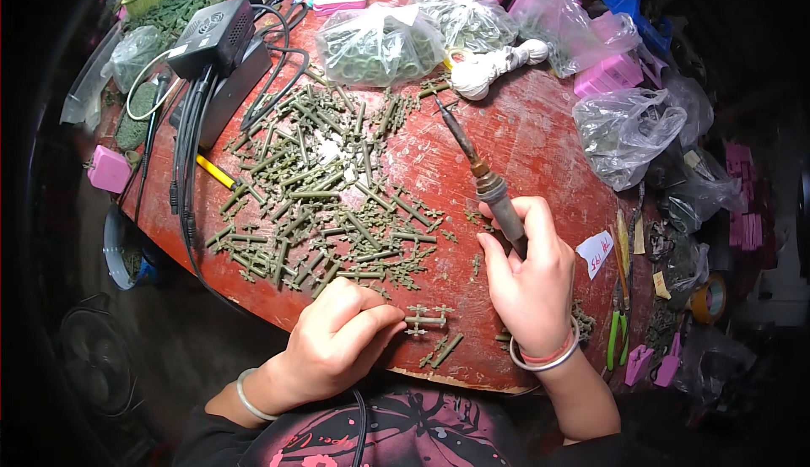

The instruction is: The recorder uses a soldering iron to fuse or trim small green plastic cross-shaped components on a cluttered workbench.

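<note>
Tbl (544, 129): iron (487, 178) in R hand (538, 286)

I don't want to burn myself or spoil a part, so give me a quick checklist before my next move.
1. Soldering iron held by its handle in the right hand: ok.
2. Iron's tip pointing away from the left hand: ok.
3. Green piece pinched at one end, with the other end exposed: ok.
4. Space beside that piece free of loose parts: not ok; a loose green stick lies close by.
5. Tip well off the white bundle: cannot tell; they look near, but the height is unclear.
6. Iron hot: cannot tell.
</note>
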`<state>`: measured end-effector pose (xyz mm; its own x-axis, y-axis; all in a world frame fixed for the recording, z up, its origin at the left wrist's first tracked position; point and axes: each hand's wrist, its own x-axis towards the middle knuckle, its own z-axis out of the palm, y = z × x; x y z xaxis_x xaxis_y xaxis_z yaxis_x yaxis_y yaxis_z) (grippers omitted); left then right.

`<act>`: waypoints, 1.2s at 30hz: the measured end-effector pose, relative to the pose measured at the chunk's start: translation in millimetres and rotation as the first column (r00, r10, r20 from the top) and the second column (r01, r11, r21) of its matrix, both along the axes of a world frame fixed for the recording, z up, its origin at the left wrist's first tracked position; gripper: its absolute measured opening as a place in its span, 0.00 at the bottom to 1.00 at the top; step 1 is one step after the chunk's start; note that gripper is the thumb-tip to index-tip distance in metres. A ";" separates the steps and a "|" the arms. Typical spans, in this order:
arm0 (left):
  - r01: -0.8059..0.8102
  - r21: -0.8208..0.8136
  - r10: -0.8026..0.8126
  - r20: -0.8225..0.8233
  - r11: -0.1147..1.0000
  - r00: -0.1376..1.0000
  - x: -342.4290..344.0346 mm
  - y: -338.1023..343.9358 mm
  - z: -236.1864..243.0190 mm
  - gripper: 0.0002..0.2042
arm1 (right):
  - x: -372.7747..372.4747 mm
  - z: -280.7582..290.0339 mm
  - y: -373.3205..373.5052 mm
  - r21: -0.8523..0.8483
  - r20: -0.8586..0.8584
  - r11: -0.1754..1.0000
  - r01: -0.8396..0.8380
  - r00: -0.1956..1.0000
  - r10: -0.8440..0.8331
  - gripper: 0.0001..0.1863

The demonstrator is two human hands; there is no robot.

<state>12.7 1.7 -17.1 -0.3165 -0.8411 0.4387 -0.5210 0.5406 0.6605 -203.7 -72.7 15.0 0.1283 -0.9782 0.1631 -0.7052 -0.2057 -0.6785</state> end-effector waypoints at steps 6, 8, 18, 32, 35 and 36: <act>0.015 -0.007 -0.015 -0.002 1.000 1.000 4.7 1.7 -2.1 0.13 | 3.4 -12.9 1.8 -0.030 -0.009 1.000 0.004 1.000 -0.005 0.14; 0.023 -0.007 -0.023 -0.002 1.000 1.000 4.5 1.4 -1.4 0.13 | 4.2 -9.4 8.4 -0.003 -0.027 1.000 0.011 1.000 -0.011 0.13; -0.007 0.002 0.007 0.045 1.000 0.999 14.8 1.0 1.4 0.16 | 3.7 5.8 49.7 0.119 0.090 0.993 0.027 0.995 -0.038 0.13; -0.001 -0.060 0.005 0.060 0.998 0.998 4.4 -5.1 1.5 0.14 | 5.0 -6.7 54.0 0.104 0.103 0.988 0.113 0.987 -0.123 0.14; -0.057 -0.091 0.063 0.066 0.994 0.996 0.2 -6.4 1.0 0.15 | 3.8 -10.4 54.5 0.101 0.104 0.990 0.094 0.989 -0.104 0.15; -0.085 -0.099 0.091 0.056 0.991 0.994 -1.5 -7.3 1.1 0.15 | 4.0 -10.0 55.5 0.105 0.087 0.991 0.083 0.992 -0.093 0.15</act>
